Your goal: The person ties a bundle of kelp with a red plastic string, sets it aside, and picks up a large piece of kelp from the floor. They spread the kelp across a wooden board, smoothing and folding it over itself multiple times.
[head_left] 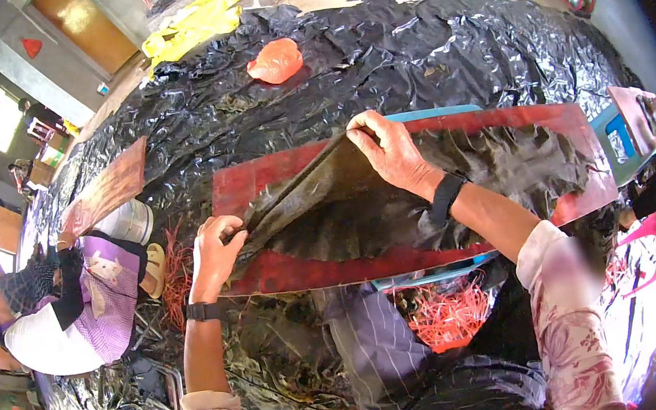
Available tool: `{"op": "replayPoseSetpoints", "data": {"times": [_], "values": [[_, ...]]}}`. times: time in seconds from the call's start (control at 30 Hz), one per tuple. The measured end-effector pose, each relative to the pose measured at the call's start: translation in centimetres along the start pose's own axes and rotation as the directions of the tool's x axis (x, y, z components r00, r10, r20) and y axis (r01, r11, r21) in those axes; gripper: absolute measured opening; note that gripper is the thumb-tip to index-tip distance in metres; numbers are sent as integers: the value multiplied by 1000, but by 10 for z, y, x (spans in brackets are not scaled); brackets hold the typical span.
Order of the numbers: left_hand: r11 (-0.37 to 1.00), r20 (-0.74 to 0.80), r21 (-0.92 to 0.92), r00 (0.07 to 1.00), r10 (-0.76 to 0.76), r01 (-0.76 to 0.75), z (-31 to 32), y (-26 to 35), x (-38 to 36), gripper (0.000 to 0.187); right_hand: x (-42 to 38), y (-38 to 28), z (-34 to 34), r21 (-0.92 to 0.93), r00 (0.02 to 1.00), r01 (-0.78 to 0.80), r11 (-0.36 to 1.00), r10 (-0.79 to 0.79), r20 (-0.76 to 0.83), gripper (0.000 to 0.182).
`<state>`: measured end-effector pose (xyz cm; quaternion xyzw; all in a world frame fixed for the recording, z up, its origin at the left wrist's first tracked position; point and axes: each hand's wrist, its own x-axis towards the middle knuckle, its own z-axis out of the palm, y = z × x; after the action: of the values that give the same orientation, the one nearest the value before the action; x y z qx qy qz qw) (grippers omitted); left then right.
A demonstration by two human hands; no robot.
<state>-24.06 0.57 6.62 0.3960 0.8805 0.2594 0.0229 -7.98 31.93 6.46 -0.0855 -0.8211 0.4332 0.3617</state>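
Observation:
A wide, dark brown-green sheet with ruffled edges (378, 215) lies over a red board (295, 270) in front of me. My left hand (217, 251) pinches the sheet's left end near the board's left edge. Higher up and to the right, my right hand (391, 152) grips the sheet's far edge between thumb and fingers. Between the two hands that edge is lifted and runs as a slanting fold. The right part of the sheet rests on the board, its border wavy.
Black plastic sheeting (422, 38) covers the floor, with an orange bag (275, 61) and yellow plastic (192, 29) on it. A seated person (71, 310) at the left is beside another board (109, 187). Red strands (452, 313) lie below my board; a pink stool (653, 251) stands right.

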Motion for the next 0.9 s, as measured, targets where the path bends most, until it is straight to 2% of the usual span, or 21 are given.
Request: {"op": "replayPoseSetpoints", "data": {"times": [0.07,0.13,0.2,0.23,0.27,0.3,0.33,0.4,0.43,0.5,0.53,0.57,0.6,0.63,0.67,0.73,0.83,0.9], "values": [[999,1,-37,999,37,-37,3,-7,-4,15,-1,5,3,32,998,53,998,-52,-31,12],[988,-125,-45,982,139,-146,1,-5,-4,12,0,5,3,31,999,43,999,-42,-27,12],[993,-297,-64,952,76,-99,-7,1,2,9,-2,10,3,-99,997,-3,995,10,72,16],[986,-345,-163,938,-27,-32,-8,-5,7,6,-5,15,5,-97,998,-5,995,12,69,16],[977,-403,-148,912,81,-152,-7,-17,17,5,-8,20,9,-106,993,16,994,-4,118,22],[985,-393,-58,911,125,-160,-9,-12,24,6,-10,19,10,-116,986,39,992,-20,167,29],[985,-381,33,909,167,-168,-10,-7,30,7,-15,17,8,-227,970,132,965,-78,231,48],[980,-373,90,906,199,-178,-5,-12,45,6,-23,8,10,-315,948,273,909,-198,250,60],[971,-361,148,904,227,-185,-1,-15,52,6,-26,2,9,-319,949,273,908,-199,246,60],[969,-350,151,906,239,-197,5,-24,63,7,-30,-6,7,-452,867,472,757,-304,396,63],[967,-340,153,908,243,-201,10,-28,67,8,-30,-6,5,-455,866,473,755,-302,399,63],[990,-317,-37,941,116,-135,16,-38,71,12,-29,-6,4,-407,818,543,734,-354,453,62],[990,-315,-40,942,113,-132,12,-39,70,12,-29,-6,3,-354,766,606,712,-404,500,61],[996,-255,32,963,92,-86,6,-41,68,13,-31,-5,2,-321,709,666,674,-438,552,49],[993,-195,108,979,64,-43,1,-43,66,15,-33,-3,1,-316,709,664,677,-437,554,49],[991,-152,131,987,49,-29,-8,-44,57,17,-34,0,2,-204,625,693,691,-436,647,39],[994,52,-101,998,36,-31,-21,-43,39,15,-34,2,3,-212,629,675,706,-401,666,33],[993,112,-121,993,24,-10,-33,-37,26,15,-35,3,3,-219,634,661,718,-379,674,31]]}}
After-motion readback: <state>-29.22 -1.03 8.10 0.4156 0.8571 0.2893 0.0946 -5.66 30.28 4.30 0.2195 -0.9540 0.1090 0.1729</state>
